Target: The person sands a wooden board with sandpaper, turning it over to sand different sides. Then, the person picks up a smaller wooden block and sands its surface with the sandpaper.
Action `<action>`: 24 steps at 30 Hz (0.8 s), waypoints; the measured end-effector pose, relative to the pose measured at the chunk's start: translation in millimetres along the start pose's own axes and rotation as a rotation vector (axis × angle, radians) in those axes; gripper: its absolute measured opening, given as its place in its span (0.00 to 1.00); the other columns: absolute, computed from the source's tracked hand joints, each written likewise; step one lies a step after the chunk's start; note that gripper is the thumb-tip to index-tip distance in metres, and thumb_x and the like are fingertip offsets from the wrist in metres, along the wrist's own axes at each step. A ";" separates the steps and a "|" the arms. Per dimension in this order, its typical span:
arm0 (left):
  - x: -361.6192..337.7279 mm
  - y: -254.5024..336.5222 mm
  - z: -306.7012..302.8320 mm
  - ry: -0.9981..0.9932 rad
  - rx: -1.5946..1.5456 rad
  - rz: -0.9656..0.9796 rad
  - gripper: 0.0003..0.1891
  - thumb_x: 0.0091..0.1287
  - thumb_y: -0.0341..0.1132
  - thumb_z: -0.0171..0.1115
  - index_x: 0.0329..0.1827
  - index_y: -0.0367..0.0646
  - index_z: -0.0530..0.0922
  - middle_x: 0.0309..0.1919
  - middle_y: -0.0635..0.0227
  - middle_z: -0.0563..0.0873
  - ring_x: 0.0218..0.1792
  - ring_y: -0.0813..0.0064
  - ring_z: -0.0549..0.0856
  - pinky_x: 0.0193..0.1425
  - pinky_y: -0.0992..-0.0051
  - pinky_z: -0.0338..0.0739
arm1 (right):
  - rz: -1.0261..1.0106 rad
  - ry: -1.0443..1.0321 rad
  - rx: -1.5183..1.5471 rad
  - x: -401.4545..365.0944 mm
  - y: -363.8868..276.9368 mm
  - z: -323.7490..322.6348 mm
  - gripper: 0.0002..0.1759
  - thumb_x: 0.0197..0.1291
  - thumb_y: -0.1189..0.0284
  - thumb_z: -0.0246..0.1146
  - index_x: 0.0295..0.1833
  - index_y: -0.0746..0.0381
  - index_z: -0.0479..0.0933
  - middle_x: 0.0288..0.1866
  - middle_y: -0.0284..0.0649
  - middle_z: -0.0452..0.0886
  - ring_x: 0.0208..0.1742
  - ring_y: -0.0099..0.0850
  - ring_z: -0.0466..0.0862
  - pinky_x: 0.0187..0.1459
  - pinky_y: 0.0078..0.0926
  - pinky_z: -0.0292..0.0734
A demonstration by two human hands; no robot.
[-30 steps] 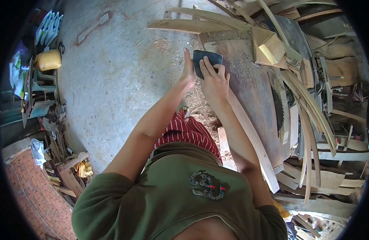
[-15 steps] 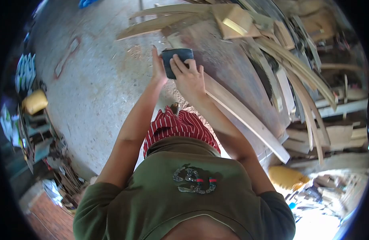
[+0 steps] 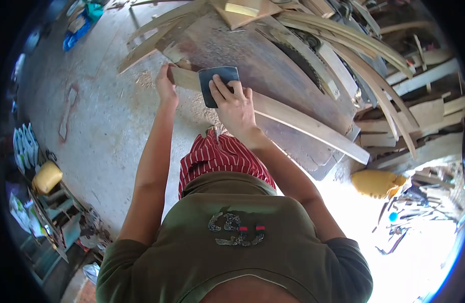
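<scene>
A long pale wooden board (image 3: 308, 128) runs from upper left to lower right in front of me. My left hand (image 3: 167, 90) is closed round the board's far left end. Flat on the board lies a dark rectangular pad, perhaps sandpaper (image 3: 207, 87), with my right hand (image 3: 236, 107) pressed on it, its fingers spread over the top and the thumb side hidden. Below the board is a worn brown tabletop (image 3: 288, 93).
Curved wooden strips (image 3: 378, 91) and scrap pieces are heaped at the right. A toothed saw blade (image 3: 298, 58) lies on the tabletop. Yellow containers stand at the left (image 3: 47, 178) and right (image 3: 376, 183). Wood shavings lie on the concrete floor (image 3: 111, 116).
The view has shifted. My left hand has moved left, away from the pad, and the board's end now shows between my hands. My right hand stays on the pad.
</scene>
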State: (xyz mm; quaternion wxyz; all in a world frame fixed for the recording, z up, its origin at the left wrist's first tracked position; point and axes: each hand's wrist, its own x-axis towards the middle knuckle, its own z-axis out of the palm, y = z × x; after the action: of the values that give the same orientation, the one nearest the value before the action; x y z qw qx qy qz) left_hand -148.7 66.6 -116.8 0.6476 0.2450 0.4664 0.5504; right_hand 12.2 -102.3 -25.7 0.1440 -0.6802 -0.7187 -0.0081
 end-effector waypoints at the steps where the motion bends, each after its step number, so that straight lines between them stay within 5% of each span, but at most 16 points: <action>1: 0.8 -0.4 0.1 -0.024 0.012 -0.009 0.13 0.71 0.46 0.61 0.40 0.46 0.82 0.35 0.72 0.85 0.39 0.76 0.83 0.48 0.74 0.73 | 0.027 0.008 -0.004 -11.7 8.0 -4.3 0.38 0.46 0.76 0.66 0.69 0.58 0.73 0.75 0.31 0.70 0.62 0.36 0.72 0.59 0.41 0.70; 3: 1.0 -2.5 0.5 0.042 0.033 0.037 0.14 0.71 0.46 0.60 0.40 0.45 0.82 0.35 0.72 0.84 0.37 0.76 0.83 0.43 0.75 0.74 | 0.018 -0.004 -0.092 -55.4 31.4 -26.2 0.31 0.55 0.72 0.61 0.68 0.58 0.74 0.73 0.34 0.71 0.61 0.36 0.72 0.57 0.41 0.69; 6: -2.4 -0.3 3.4 0.120 0.057 0.040 0.14 0.71 0.47 0.59 0.41 0.45 0.82 0.35 0.71 0.85 0.36 0.74 0.84 0.40 0.74 0.75 | 0.247 -0.036 -0.137 -140.0 79.4 -44.6 0.43 0.48 0.83 0.67 0.74 0.52 0.69 0.78 0.31 0.67 0.63 0.44 0.74 0.58 0.50 0.74; 8: -3.6 0.1 1.2 0.108 0.060 0.034 0.14 0.71 0.47 0.58 0.41 0.45 0.82 0.35 0.73 0.84 0.35 0.75 0.84 0.35 0.75 0.75 | 0.403 0.035 -0.181 -173.5 103.7 -56.7 0.41 0.48 0.83 0.67 0.72 0.52 0.72 0.72 0.32 0.75 0.64 0.44 0.74 0.57 0.45 0.75; 11: 2.2 -6.4 1.4 0.112 0.057 0.052 0.15 0.71 0.48 0.56 0.41 0.46 0.81 0.34 0.74 0.84 0.33 0.78 0.84 0.30 0.79 0.73 | 0.476 0.072 -0.174 -172.7 98.8 -58.8 0.36 0.52 0.82 0.63 0.71 0.54 0.73 0.73 0.33 0.73 0.62 0.42 0.75 0.59 0.46 0.72; 13: 11.4 -11.8 -7.2 0.093 0.008 0.045 0.18 0.71 0.50 0.57 0.44 0.44 0.82 0.40 0.69 0.84 0.45 0.72 0.82 0.52 0.69 0.73 | 0.420 0.026 -0.216 -137.9 80.6 -48.4 0.35 0.55 0.78 0.62 0.71 0.54 0.72 0.75 0.33 0.71 0.62 0.41 0.74 0.59 0.48 0.71; 19: -6.5 5.9 4.9 0.076 0.063 0.019 0.21 0.74 0.52 0.50 0.46 0.42 0.79 0.43 0.68 0.83 0.47 0.68 0.82 0.53 0.66 0.74 | 0.321 -0.075 -0.038 -114.0 61.6 -50.5 0.37 0.55 0.77 0.60 0.74 0.53 0.68 0.79 0.32 0.63 0.65 0.44 0.72 0.62 0.51 0.69; 24: 1.0 -1.0 -3.5 0.096 0.084 0.022 0.20 0.75 0.51 0.48 0.45 0.43 0.78 0.43 0.67 0.82 0.46 0.67 0.82 0.53 0.66 0.74 | 0.623 0.330 -0.219 -236.4 160.1 -73.2 0.31 0.55 0.84 0.61 0.67 0.57 0.75 0.66 0.46 0.79 0.55 0.42 0.81 0.58 0.42 0.72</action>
State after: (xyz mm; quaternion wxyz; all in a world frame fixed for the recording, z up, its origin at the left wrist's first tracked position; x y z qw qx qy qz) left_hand -151.4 66.6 -119.6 0.6076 0.2504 0.5169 0.5485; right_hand 191.4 -336.1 -36.6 0.1798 -0.8674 -0.4389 -0.1504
